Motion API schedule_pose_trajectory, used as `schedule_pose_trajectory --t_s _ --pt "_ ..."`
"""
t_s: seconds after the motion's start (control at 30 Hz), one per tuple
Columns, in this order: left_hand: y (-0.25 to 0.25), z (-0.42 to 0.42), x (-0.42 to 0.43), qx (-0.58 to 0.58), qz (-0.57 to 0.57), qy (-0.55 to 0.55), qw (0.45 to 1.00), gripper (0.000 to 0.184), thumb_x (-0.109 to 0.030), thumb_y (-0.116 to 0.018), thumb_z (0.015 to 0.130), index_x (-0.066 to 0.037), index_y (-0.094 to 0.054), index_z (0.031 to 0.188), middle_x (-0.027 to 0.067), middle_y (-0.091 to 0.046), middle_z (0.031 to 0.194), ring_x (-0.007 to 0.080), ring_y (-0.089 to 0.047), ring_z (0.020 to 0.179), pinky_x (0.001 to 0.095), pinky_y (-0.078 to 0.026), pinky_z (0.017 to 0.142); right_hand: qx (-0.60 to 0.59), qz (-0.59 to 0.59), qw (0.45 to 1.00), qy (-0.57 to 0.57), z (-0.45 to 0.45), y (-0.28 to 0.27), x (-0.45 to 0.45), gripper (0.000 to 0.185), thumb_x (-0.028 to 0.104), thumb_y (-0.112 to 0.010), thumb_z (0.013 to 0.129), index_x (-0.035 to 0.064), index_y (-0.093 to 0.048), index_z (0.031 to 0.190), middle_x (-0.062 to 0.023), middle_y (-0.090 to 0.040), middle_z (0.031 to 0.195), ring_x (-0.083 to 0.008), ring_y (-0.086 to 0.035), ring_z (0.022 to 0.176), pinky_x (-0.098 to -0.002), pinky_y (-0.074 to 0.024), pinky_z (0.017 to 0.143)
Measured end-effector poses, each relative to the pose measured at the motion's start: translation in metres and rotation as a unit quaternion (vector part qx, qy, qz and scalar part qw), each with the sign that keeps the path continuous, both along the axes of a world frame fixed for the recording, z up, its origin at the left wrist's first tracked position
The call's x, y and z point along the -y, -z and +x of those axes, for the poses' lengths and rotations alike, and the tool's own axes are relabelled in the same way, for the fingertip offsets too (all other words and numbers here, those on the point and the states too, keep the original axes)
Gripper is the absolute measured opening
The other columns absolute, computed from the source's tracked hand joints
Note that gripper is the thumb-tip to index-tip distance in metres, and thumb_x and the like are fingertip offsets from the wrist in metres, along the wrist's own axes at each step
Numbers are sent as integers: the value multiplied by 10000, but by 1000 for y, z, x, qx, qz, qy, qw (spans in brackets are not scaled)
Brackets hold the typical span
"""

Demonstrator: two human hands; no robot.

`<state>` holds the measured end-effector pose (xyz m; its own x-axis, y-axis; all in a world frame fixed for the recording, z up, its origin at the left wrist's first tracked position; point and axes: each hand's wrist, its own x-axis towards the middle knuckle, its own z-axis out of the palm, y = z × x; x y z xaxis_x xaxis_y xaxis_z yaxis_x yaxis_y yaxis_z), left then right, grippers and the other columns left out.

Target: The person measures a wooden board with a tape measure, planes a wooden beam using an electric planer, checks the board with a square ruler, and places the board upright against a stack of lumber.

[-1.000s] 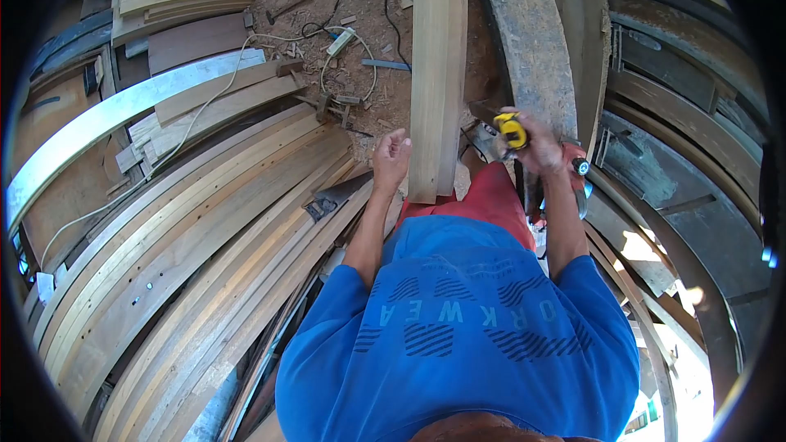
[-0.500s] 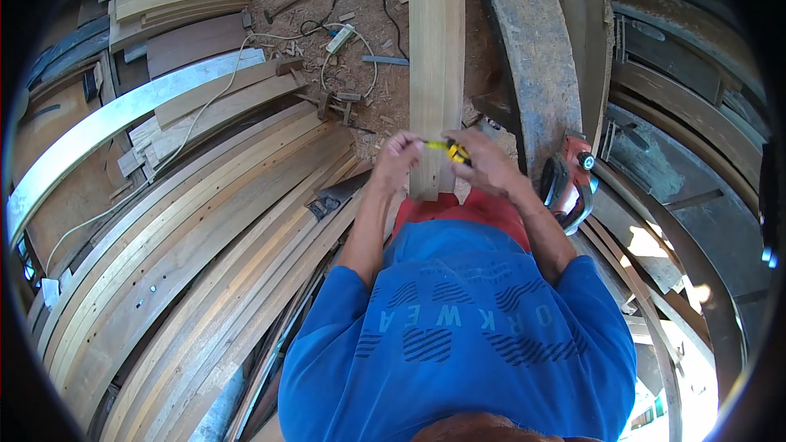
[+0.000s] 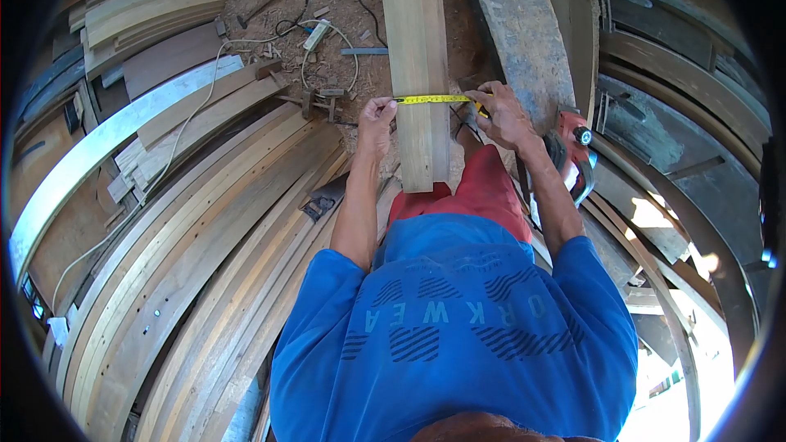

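L hand [image 3: 377, 124] pinches tape measure [image 3: 432, 99] tip @ L edge, timber [image 3: 416, 143]; R hand [image 3: 503, 119] grips case [image 3: 481, 110]. T-shirt [image 3: 458, 303]: "ORKWEA". Dirt flr [image 3: 348, 12] w/ chips.

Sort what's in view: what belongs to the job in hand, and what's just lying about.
In the job: yellow tape measure, stretched between left hand and right hand; the plank it crosses.

Apparently just lying about: power strip, hammer, red power tool, stacked boards at far left.
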<state>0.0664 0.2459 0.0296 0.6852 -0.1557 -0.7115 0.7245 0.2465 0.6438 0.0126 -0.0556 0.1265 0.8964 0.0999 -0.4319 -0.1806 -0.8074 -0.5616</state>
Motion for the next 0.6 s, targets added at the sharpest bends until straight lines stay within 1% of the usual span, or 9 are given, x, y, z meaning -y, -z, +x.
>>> schedule_pose_trajectory --t_s 0.17,0.37,0.53,0.6 --pt "-9 3 0 -34 -11 1 999 244 -129 -773 920 -83 -617 1101 15 -678 965 114 -643 852 288 -552 776 23 10 1000 2 -9 13 0 533 134 -696 851 137 -617 1378 -176 -532 1337 -392 -497 1263 -475 -419 1106" --pt "1 4 -5 -27 -24 6 999 239 -127 -762 929 -72 -611 1105 15 -681 970 125 -656 837 298 -562 768 45 14 999 16 -14 21 -2 544 149 -713 847 140 -610 1382 -174 -525 1342 -396 -484 1270 -474 -409 1112" --pt "-1 5 -3 -11 -33 13 999 243 -128 -760 930 -65 -605 1106 24 -685 988 128 -664 844 301 -567 771 27 21 999 22 -12 14 -3 540 158 -713 849 139 -611 1379 -175 -532 1333 -390 -488 1264 -472 -405 1110" --pt "1 5 -5 -26 -31 15 999 333 -118 -759 925 -53 -578 1197 40 -679 1035 129 -657 886 305 -562 792 32 35 999 24 -12 12 -3 536 160 -716 849 128 -612 1374 -178 -547 1312 -391 -497 1254 -470 -408 1102"
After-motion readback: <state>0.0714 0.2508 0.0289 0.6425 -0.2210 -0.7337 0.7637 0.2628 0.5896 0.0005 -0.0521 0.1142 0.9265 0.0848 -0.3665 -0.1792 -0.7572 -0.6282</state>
